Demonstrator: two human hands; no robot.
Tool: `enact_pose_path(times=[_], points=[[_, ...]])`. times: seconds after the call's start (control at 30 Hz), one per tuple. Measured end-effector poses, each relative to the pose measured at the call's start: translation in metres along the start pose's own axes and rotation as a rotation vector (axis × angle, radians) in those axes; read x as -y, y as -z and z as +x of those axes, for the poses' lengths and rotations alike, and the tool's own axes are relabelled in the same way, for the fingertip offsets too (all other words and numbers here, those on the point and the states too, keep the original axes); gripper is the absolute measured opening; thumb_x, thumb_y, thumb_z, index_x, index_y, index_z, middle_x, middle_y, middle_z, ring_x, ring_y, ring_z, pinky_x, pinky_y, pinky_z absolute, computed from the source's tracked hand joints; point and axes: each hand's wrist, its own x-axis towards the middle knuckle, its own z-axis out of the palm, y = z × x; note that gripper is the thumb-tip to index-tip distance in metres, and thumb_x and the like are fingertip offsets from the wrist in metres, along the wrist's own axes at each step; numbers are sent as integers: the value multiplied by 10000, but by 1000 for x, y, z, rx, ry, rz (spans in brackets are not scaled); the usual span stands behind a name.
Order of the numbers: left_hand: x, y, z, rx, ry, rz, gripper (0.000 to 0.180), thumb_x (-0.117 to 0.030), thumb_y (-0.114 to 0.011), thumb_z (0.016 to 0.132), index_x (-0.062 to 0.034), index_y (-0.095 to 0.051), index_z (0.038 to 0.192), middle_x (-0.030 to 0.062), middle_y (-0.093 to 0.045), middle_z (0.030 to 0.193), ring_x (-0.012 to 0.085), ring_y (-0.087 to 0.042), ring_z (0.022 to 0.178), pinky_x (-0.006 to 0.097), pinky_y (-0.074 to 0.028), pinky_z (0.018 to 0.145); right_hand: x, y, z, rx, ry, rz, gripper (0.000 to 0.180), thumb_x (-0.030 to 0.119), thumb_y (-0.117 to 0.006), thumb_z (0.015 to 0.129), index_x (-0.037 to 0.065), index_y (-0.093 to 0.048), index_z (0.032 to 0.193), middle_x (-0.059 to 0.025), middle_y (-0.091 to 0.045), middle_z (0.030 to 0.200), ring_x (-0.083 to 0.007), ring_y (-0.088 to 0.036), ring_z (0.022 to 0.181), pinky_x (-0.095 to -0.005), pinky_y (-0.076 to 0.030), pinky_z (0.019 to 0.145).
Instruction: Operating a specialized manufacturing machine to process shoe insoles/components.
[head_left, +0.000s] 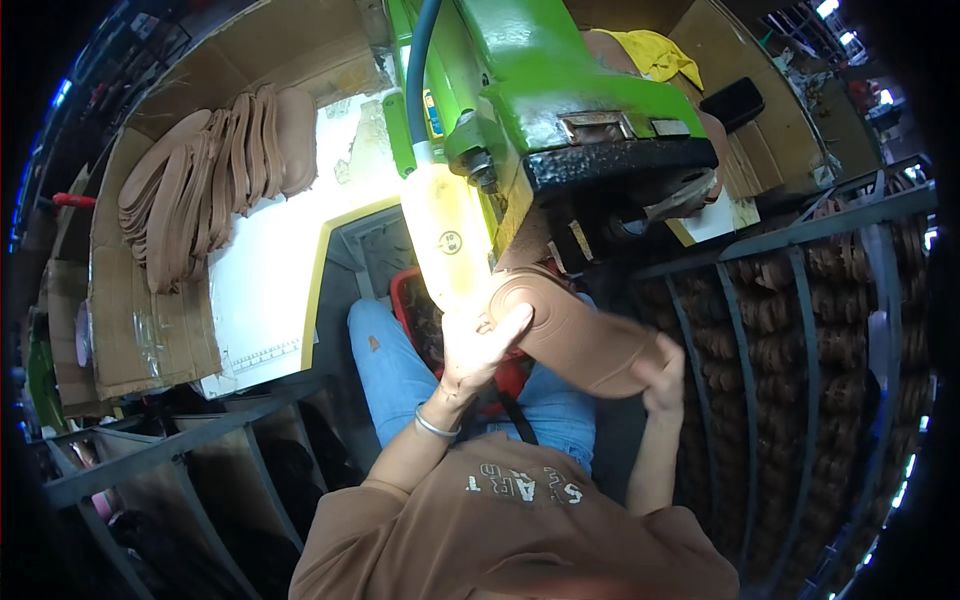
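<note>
Both hands, left hand [478, 345] and right hand [662, 378], pinched the tan rubber shoe sole [580, 335] flat; steadying it squarely under the green machine [560, 90] seemed wise.

The person wears a brown short-sleeved shirt [520, 530] with pale printed lettering across the chest. The sleeves end near the elbows, leaving both forearms bare. A thin silver bangle [433, 425] circles the left wrist, just below the left hand [480, 350]. The right hand [663, 375] carries no ring or band that can be seen. Light blue jeans [400, 375] cover the legs, with a small worn or stained spot on the left thigh.
</note>
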Motion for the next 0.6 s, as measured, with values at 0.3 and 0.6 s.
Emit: enact_pose_path(times=[0.3, 0.6], points=[[1, 33, 5, 48, -42, 181, 297, -73, -719, 751, 46, -621, 1006, 41, -647, 854, 59, -565, 723, 201, -462, 641, 58, -57, 106, -30, 267, 247, 259, -4, -588, 811, 17, -492, 1050, -99, -600, 1024, -167, -581, 934, -275, -469, 828], [-36, 99, -19, -121, 104, 41, 412, -38, -647, 709, 116, -544, 1078, 145, -626, 979, 184, -620, 873, 274, -488, 810, 17, -113, 95, 126, 260, 184, 306, -7, -558, 756, 22, -483, 1050, -66, -592, 974, -136, -557, 912, -261, -419, 847]])
